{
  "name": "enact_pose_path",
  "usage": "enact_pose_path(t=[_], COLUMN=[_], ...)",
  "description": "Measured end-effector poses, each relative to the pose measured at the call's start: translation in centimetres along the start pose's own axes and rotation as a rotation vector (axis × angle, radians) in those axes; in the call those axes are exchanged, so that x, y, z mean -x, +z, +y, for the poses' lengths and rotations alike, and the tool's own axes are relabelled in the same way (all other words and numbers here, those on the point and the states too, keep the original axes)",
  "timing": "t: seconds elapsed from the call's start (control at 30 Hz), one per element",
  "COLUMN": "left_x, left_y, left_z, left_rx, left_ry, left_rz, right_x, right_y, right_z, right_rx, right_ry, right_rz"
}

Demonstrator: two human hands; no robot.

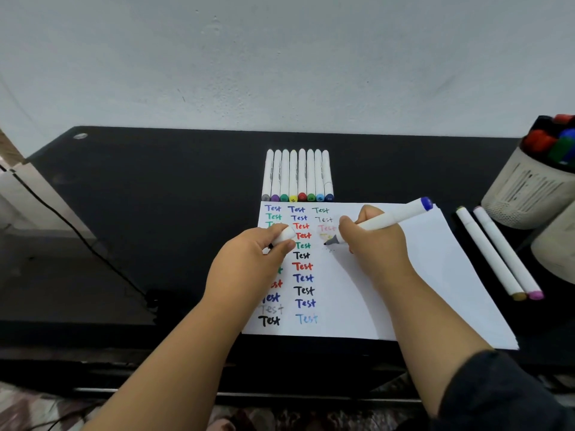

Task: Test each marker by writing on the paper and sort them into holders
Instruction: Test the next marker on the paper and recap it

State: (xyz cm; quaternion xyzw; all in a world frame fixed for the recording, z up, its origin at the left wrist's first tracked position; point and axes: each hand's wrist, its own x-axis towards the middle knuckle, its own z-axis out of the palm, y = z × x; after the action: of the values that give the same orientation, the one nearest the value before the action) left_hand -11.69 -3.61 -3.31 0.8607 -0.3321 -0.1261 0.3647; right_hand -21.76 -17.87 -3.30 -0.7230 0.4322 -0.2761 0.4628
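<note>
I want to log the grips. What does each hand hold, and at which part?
Right hand: white marker, fingers gripping its barrel near the tip. Left hand: the white cap, pinched.

The sheet of paper (420,262) bears the handwritten word "Test", repeated in three columns. The left column is partly covered by the left hand (249,259); its readable entries are purple, green, pale grey and black. The middle column reads "Test" eleven times, in blue, blue, red, red, green, black, red, blue, black, blue and light blue. The right column reads "Test" in dark green, thin grey and faint pink, with a yellowish entry below too faint to read. Print on the barrels of the row of markers (298,175) is too small to read.
</note>
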Motion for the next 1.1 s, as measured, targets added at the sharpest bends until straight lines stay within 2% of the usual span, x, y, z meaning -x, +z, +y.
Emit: enact_pose_path(t=[0.53,1.1], left_x=[0.28,0.32], left_y=[-0.11,0.27], left_z=[-0.09,-0.11], left_rx=[-0.019,-0.009], left_ry=[0.014,0.014], left_rz=[-0.017,-0.053], right_x=[0.26,0.28], right_y=[-0.50,-0.37], right_z=[0.04,0.34], right_rx=[-0.096,-0.081], right_ry=[0.022,-0.009], right_rz=[0.011,0.071])
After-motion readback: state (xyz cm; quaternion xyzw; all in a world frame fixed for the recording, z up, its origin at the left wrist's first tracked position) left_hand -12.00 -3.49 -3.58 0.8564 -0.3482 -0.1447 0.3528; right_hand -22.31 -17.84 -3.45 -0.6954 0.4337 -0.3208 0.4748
